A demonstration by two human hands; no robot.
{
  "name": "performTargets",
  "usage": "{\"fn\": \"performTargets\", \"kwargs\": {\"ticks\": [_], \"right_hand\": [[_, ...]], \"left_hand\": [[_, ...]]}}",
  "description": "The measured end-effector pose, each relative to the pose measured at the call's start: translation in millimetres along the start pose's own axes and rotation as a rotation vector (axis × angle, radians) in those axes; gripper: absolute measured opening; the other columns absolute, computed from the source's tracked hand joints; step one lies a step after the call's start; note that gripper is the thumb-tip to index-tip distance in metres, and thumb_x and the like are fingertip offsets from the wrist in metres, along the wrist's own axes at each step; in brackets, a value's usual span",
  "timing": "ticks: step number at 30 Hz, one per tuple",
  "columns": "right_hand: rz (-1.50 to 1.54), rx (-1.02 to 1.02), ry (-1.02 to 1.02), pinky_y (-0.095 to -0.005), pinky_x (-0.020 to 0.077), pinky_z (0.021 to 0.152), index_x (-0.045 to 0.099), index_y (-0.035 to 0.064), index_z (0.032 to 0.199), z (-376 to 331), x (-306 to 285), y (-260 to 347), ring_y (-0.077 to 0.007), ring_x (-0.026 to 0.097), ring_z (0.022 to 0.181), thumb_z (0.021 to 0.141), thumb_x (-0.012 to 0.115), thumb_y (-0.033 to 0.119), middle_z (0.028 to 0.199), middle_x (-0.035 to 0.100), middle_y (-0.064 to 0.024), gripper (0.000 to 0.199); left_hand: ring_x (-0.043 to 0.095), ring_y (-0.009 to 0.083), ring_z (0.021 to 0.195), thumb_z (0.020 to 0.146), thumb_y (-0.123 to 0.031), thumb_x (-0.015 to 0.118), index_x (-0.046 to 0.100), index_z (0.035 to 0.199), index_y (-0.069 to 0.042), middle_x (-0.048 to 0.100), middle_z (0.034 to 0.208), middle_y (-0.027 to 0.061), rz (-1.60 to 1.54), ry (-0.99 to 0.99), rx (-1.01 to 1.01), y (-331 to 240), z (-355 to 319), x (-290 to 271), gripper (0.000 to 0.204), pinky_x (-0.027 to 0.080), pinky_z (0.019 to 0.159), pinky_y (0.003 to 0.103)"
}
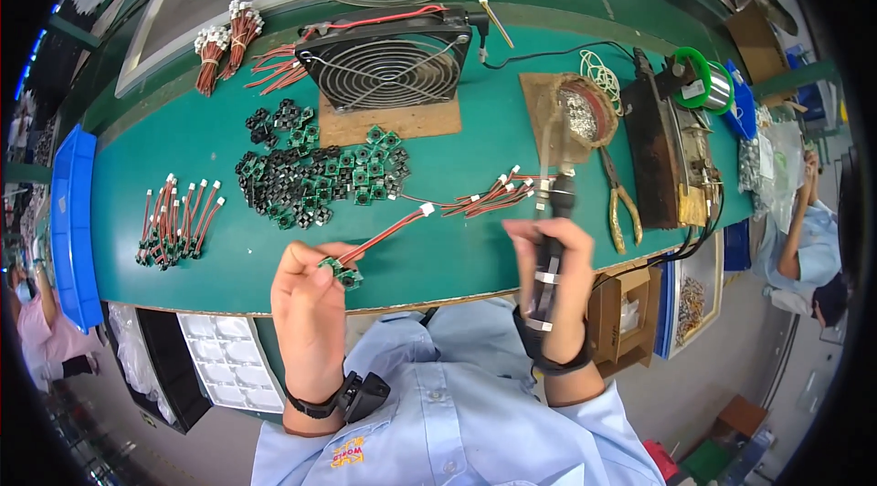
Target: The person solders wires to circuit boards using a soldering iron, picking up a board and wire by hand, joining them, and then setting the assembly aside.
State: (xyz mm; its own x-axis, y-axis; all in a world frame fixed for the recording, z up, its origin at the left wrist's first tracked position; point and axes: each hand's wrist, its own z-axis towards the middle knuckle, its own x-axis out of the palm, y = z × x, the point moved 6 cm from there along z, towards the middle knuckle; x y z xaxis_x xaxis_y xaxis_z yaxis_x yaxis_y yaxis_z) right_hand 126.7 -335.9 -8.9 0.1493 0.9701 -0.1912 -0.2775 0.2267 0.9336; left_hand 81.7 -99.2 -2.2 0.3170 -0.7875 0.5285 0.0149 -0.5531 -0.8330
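Note:
Near the front edge of the green bench, my left hand (309,290) pinches a small green circuit board (344,274). From that board a red-and-brown wire lead (388,232) runs up to the right and ends in a white plug. My right hand (566,267) is closed round the dark handle of a soldering iron (552,258); its shaft points away from me toward a round solder pot (585,116). Beyond my hands lies a pile of small boards with black parts (320,175). A bundle of loose wire leads (489,195) rests between the pile and the iron.
A black fan (388,70) stands at the back. Wired boards (178,226) lie at left beside a blue tray (78,226). To the right are pliers (621,203), a dark box-shaped unit (650,153) and a green solder spool (708,87). Other people sit at both sides.

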Motion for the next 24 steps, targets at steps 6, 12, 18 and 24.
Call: {"fn": "performTargets", "kwargs": {"ticks": [6, 12, 18, 24], "right_hand": [[-0.702, -0.381, 0.168, -0.0360, 0.0456, 0.071, 0.053, 0.0037, 0.104, 10, 30, 21, -0.0264, 0.059, 0.072, 0.064, 0.063, -0.003, 0.084, 0.062, -0.0101, 0.042], [-0.406, -0.364, 0.204, -0.0354, 0.0466, 0.070, 0.052, 0.0052, 0.101, -16, 22, 22, -0.0265, 0.060, 0.074, 0.069, 0.062, -0.001, 0.084, 0.061, -0.0103, 0.033], [-0.642, -0.600, 0.447, -0.0345, 0.0482, 0.067, 0.051, 0.0089, 0.096, -7, 20, 27, -0.0258, 0.061, 0.075, 0.070, 0.063, 0.002, 0.085, 0.063, -0.0101, 0.030], [-0.690, -0.906, 0.538, -0.0348, 0.0484, 0.065, 0.052, 0.0088, 0.098, 3, 36, 32, -0.0249, 0.060, 0.071, 0.069, 0.061, 0.006, 0.078, 0.059, -0.0093, 0.030]], "left_hand": [[0.052, 0.0179, 0.088, 0.083, -0.009, 0.054, 0.045, 0.086, -0.004, 0.059, 0.097, 0.0185, 0.030, -0.067, 0.044, -4, -5, -10, 0.010, 0.037, 0.086, 0.031], [0.052, 0.0177, 0.089, 0.083, -0.009, 0.053, 0.045, 0.087, -0.003, 0.059, 0.097, 0.0190, 0.037, -0.051, 0.058, -4, -2, -14, 0.010, 0.037, 0.087, 0.031], [0.053, 0.0176, 0.089, 0.083, -0.009, 0.054, 0.046, 0.087, -0.003, 0.060, 0.098, 0.0192, 0.062, -0.047, 0.068, -6, -2, -15, 0.011, 0.037, 0.087, 0.031], [0.054, 0.0167, 0.088, 0.084, -0.009, 0.054, 0.045, 0.088, -0.003, 0.060, 0.098, 0.0184, 0.094, -0.053, 0.083, -10, -7, -10, 0.011, 0.037, 0.087, 0.030]]}}
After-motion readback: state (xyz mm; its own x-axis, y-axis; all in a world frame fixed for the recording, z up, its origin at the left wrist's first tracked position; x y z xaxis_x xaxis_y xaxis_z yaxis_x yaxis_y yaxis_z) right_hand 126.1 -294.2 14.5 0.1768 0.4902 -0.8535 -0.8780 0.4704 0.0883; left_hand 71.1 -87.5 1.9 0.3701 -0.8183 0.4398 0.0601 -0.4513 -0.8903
